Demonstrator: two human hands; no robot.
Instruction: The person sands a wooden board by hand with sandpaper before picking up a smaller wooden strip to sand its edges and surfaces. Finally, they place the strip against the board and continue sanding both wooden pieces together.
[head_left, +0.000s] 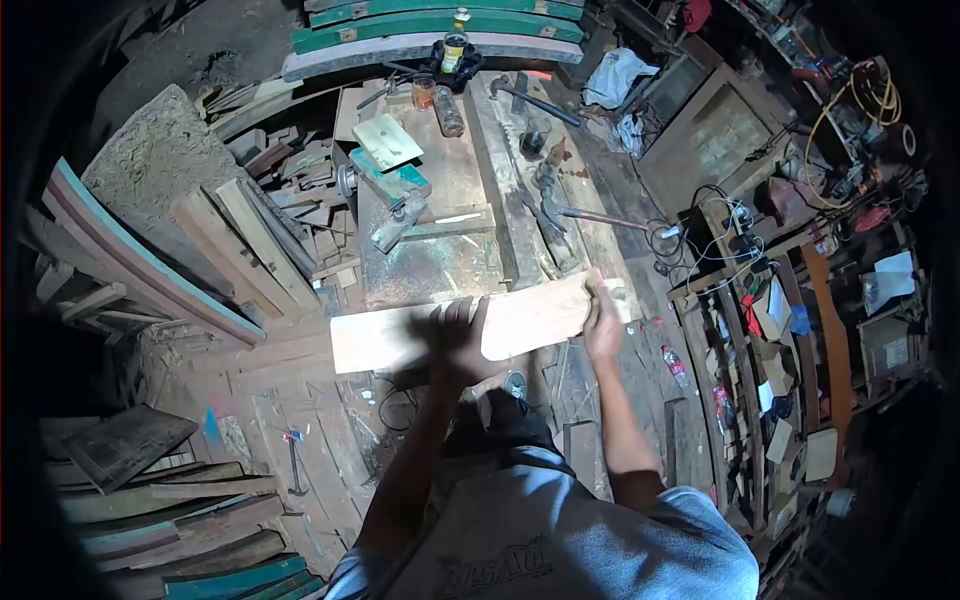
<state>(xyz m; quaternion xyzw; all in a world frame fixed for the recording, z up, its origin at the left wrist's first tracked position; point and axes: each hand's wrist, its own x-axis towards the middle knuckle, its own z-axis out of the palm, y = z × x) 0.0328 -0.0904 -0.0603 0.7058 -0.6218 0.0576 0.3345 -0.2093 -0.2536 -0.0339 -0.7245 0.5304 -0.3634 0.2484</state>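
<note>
A pale wooden board [540,312] lies crosswise in front of me, at the near edge of the workbench [430,270]. My left hand [460,342] rests on the board left of its middle, fingers spread flat over the upper face. Around the board's right end, my right hand [602,322] is closed, with the thumb side upward. Beyond the board, a hammer [602,217] with a brown handle lies on the bench. A green tool [390,180] stands at the left of the bench under a small pale wood block [387,142].
A second hammer [540,103], a jar [448,115] and a dark cup [534,138] sit farther back. Wood offcuts [300,200] pile up on the left. A cluttered shelf [770,390] runs along the right. A claw hammer [294,465] and a plastic bottle [675,367] lie on the floor.
</note>
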